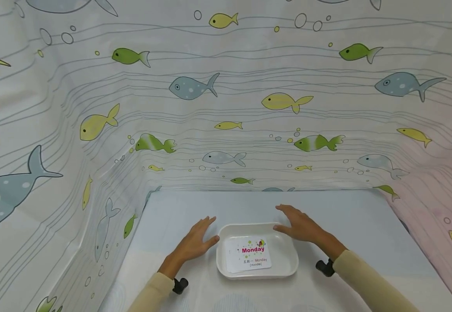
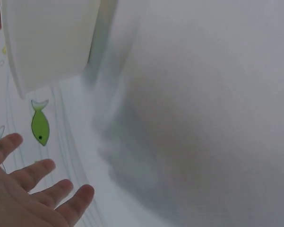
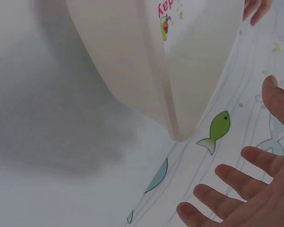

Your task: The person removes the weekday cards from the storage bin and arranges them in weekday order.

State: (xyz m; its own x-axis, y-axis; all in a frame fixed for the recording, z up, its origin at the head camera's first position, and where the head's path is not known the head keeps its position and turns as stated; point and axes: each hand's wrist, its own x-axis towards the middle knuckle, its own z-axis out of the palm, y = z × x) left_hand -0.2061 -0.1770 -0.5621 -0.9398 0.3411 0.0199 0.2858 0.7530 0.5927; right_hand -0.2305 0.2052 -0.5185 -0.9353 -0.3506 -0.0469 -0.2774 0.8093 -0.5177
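Observation:
A white plastic tray (image 1: 284, 260) with rounded corners stands on the pale tabletop. Inside it lies a small stack of cards (image 1: 248, 255), the top one printed "Monday" in pink. My left hand (image 1: 195, 240) is at the tray's left side, fingers spread, thumb tip by the rim. On the other side my right hand (image 1: 301, 223) reaches over the back right corner, its thumb overlapping the rim in the head view. Spread fingers (image 2: 72, 204) show in the left wrist view, below the tray wall (image 2: 52, 42). Straight, parted fingers (image 3: 217, 201) appear in the right wrist view too.
A white cloth with printed fish (image 1: 188, 88) hangs behind and along both sides of the table (image 1: 366, 234). Dark wrist cameras (image 1: 180, 286) are strapped at both sleeves. The tabletop extends around the tray.

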